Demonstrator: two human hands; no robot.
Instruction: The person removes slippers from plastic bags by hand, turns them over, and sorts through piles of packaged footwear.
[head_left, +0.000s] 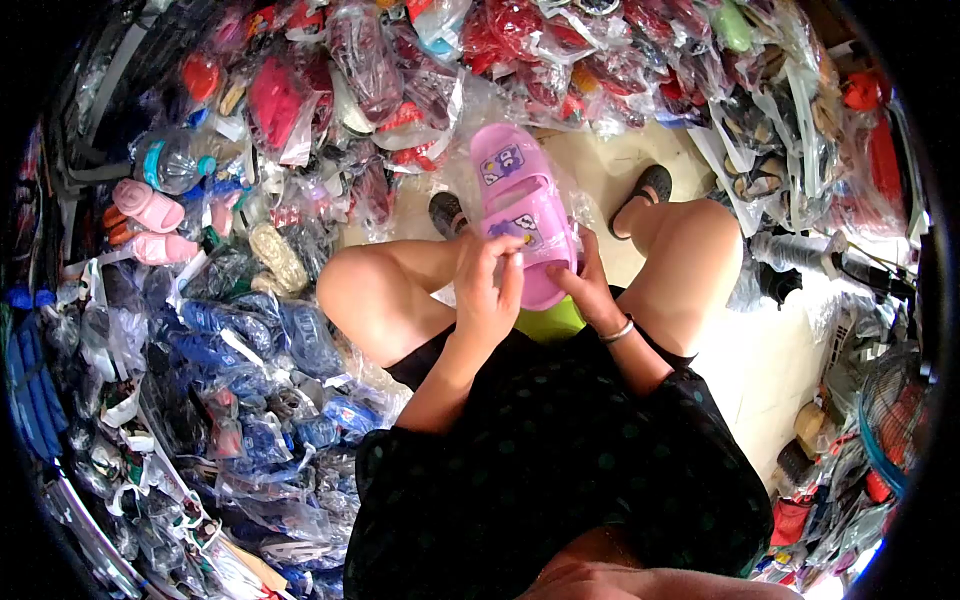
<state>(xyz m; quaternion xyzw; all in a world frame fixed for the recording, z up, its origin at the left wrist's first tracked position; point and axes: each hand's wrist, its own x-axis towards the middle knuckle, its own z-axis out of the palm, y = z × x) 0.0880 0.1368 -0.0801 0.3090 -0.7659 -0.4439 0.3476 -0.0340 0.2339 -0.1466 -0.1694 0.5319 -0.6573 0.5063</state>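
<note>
Gripping the near end of a pink slipper [548, 212] between the knees [360, 290], the right hand [592, 285] was best kept steady. At the near strap [553, 232], the left hand [487, 295] curled, pinching or not unclear. Beyond lay bagged shoes [365, 65].

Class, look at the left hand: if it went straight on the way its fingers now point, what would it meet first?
The left hand would most likely meet the pink sandal first; its fingertips may already touch it, as depth is hard to judge.
</note>
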